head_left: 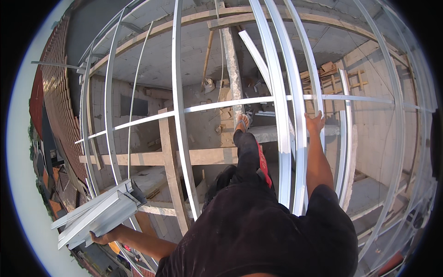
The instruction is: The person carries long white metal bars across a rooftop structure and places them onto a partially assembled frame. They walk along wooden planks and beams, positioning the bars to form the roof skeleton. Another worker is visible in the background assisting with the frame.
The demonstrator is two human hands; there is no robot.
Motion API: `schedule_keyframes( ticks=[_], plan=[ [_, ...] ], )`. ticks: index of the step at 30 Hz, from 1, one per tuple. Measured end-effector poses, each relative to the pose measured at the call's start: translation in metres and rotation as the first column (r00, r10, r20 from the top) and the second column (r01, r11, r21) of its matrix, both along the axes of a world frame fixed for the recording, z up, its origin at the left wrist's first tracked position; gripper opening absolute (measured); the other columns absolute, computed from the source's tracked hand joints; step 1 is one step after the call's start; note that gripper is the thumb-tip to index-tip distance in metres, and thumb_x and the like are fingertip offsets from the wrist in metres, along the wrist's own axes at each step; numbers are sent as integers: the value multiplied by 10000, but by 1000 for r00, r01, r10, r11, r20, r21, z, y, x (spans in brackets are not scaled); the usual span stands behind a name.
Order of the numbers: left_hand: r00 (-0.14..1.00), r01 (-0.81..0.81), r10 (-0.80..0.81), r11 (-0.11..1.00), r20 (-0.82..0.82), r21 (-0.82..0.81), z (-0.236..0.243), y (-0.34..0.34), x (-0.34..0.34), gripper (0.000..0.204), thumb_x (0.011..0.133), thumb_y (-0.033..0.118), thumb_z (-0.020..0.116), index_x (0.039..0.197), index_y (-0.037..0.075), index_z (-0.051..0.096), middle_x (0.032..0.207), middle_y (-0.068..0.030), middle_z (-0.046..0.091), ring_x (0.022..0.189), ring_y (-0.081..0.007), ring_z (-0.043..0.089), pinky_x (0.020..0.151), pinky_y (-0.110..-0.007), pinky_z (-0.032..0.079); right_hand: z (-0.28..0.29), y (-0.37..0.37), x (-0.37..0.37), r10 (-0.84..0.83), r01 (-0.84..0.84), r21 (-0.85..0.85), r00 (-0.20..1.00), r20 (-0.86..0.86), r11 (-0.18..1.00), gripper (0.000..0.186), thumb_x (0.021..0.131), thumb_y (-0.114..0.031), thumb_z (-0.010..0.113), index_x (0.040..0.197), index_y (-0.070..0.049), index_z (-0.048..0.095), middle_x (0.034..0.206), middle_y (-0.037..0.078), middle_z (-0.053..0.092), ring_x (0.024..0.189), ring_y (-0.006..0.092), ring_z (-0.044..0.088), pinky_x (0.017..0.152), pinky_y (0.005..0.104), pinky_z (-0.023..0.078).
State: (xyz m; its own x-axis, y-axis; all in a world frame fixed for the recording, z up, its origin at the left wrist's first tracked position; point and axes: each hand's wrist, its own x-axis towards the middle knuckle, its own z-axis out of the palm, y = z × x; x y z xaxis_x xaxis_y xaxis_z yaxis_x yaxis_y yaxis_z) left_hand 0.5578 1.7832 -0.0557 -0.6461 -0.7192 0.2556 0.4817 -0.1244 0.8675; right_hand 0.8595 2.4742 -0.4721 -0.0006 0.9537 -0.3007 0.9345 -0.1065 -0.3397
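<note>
My left hand (pixel 102 236) grips the underside of a bundle of short silver metal channels (pixel 99 212), held out at the lower left. My right hand (pixel 314 121) is closed on one of the long silver channels (pixel 317 78) right of centre, close to where a crossbar (pixel 221 103) meets it. Two more long channels (pixel 282 152) run just left of that hand. Below me, my sandalled foot (pixel 242 122) rests on a narrow concrete beam (pixel 230 60).
A metal frame grid (pixel 176 55) spans open rooms with block walls (pixel 369 161) far below. Timber beams (pixel 124 158) cross underneath, and wood scraps (pixel 332 78) lie at upper right. A tiled roof (pixel 64 106) and the building's outer edge are at left.
</note>
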Motion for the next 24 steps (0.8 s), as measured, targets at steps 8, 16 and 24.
schedule_keyframes(
  ticks=[8,16,24],
  plan=[
    [998,-13,18,995,56,-97,-28,65,-148,629,854,421,554,1291,-32,565,1302,-214,567,1226,-364,552,1062,-527,424,-68,44,-58,-67,87,-287,995,79,954,1262,738,-610,827,1623,-42,128,1627,329,201,1515,509,175,1228,630,139],
    [989,88,-70,986,133,-139,-36,176,-224,620,836,424,561,1279,-11,556,1320,-205,539,1252,-363,522,1053,-546,415,-108,31,-62,14,15,-464,998,59,886,1342,704,-649,827,1620,-15,79,1591,423,141,1498,557,164,1195,638,233],
    [948,258,-245,965,203,-40,-41,201,-265,689,798,459,593,1338,34,540,1328,-189,566,1263,-359,540,1058,-542,431,-92,20,-106,75,5,-442,984,163,897,1312,726,-620,824,1632,-94,33,1596,424,-75,1414,678,201,1112,663,374]
  ],
)
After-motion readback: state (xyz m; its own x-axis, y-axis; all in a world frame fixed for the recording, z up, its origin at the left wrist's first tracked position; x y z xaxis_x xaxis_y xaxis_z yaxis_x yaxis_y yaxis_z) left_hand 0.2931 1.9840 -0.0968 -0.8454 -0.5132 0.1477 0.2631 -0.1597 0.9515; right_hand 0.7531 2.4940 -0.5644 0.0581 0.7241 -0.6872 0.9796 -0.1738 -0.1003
